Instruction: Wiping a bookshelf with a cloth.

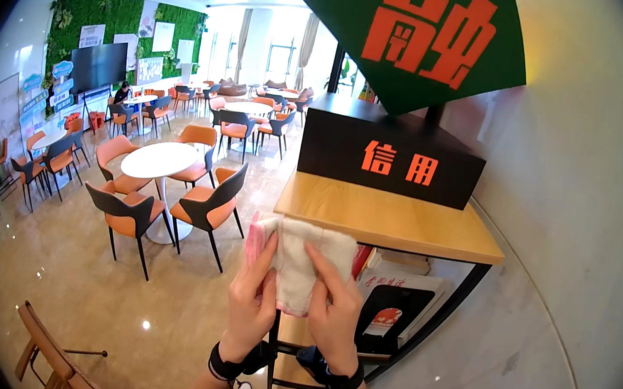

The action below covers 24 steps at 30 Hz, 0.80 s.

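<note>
A folded white cloth with pink edging (301,257) is held up between both hands, in front of the near edge of a wood-topped shelf table (385,215). My left hand (253,298) grips the cloth's left side, fingers on its face. On the right side of the cloth, my right hand (334,308) pinches it the same way. Both wrists wear black straps with small devices. Beyond the cloth, a black box with orange characters (392,158) stands on the tabletop, with a green diamond-shaped sign (418,38) above it.
Books and a black-framed item (395,318) lean on the shelf below the tabletop. A marble wall (571,168) rises at right. To the left stand a round white table (158,160) and orange-and-black chairs (129,210). A wooden chair (57,361) is at lower left; a person (122,93) sits far off.
</note>
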Motion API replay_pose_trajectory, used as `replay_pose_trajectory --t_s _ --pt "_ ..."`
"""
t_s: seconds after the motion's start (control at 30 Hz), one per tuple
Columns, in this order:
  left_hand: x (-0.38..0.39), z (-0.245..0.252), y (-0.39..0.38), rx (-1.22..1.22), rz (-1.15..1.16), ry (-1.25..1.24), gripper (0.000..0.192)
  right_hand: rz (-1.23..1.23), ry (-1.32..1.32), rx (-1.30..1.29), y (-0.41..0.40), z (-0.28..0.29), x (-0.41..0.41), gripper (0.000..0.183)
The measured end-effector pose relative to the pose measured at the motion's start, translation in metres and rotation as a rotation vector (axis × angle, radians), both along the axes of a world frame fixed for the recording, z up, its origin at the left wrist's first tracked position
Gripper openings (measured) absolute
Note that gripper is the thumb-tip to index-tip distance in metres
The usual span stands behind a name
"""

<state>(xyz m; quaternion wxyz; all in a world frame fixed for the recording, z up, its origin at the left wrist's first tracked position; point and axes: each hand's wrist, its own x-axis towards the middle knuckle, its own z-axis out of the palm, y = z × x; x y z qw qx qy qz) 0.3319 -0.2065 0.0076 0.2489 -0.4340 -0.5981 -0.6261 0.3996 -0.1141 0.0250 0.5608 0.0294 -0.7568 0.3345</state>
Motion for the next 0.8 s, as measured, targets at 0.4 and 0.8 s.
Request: replay_pose_trajectory --t_s 0.4,0.8 --pt "0.006 0.005 0.008 0.038 0.005 0.002 0.048 -0.052 0.066 0.030 -0.003 0.004 0.000 0.041" --pt "0.006 0.009 0.000 -0.066 -0.003 -0.074 0.049 -0.087 -0.189 -0.049 0.000 0.001 -0.005 0.041"
